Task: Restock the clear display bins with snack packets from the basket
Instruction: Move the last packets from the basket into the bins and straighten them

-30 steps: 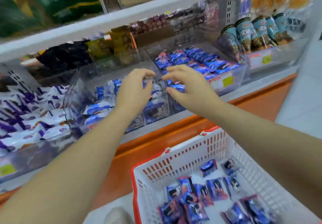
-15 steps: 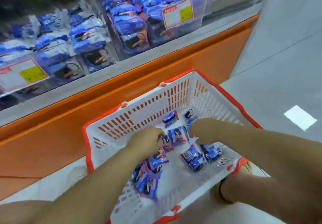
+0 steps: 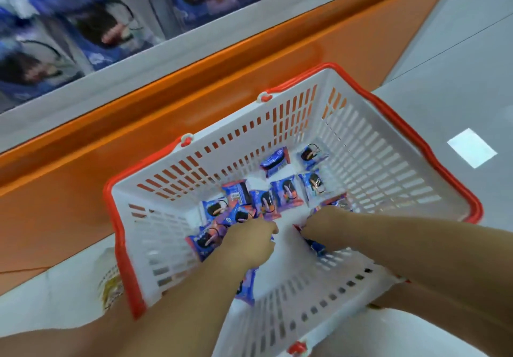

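- The white slotted plastic basket with a red rim [image 3: 374, 148] sits on the pale grey floor [image 3: 458, 65], just in front of the glossy orange base panel [image 3: 138, 123] of the shelving.
- Loose blue snack packets printed with dark round biscuits [image 3: 286, 193] lie scattered over the basket's bottom; most are heaped toward its left half, and a few are spread out near the far wall.
- Both hands are down inside the basket, close together but apart.
- The left hand [image 3: 249, 243] lies knuckles up on the heap, fingers curled down into the packets. I cannot tell whether they have closed on 1.
- The right hand [image 3: 324, 226] has its fingers bent under, clasping a blue packet with a red edge [image 3: 316, 247] that pokes out beneath the palm.
- 1 more packet [image 3: 247, 287] shows under the left forearm, near the basket's near wall.
- Above the orange panel runs a grey shelf ledge [image 3: 194, 51], and on it stand the clear display bins [image 3: 83, 23] — heavily blurred, holding blue and white packets.
- A bright white rectangular patch [image 3: 472, 148] shows on the floor to the right of the basket.
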